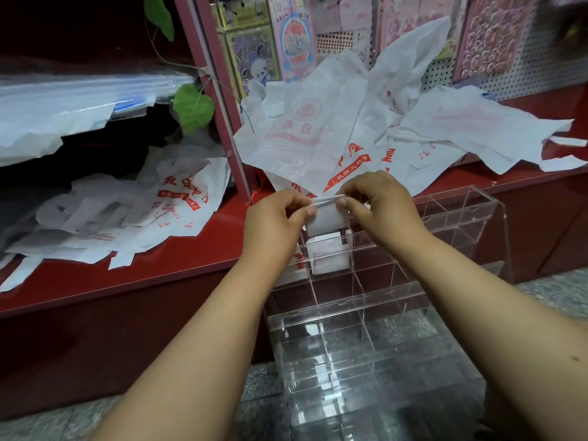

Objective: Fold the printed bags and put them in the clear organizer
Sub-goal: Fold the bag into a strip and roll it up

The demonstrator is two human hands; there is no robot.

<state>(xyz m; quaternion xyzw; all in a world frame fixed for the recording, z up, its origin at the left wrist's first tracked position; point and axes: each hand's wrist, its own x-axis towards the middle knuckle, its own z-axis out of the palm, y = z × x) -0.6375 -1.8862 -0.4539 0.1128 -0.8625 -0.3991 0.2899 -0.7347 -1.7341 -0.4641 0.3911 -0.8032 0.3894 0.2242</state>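
Both hands pinch a folded printed bag [326,218] by its top edge, left hand [276,218] at nine o'clock, right hand [378,202] at three, keeping it squared above the clear organizer [461,224] compartment holding another folded bag [329,257].

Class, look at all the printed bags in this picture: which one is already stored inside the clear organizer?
The small folded bag in the clear organizer, directly below the hands. The folded one held above it is not in yet; the rest lie unfolded on the red shelf.

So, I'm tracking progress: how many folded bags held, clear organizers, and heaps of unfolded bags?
Folded bag pinched by left hand and right hand: 1
Clear organizer: 1
Heaps of unfolded bags: 2, left heap, right heap
Total: 4
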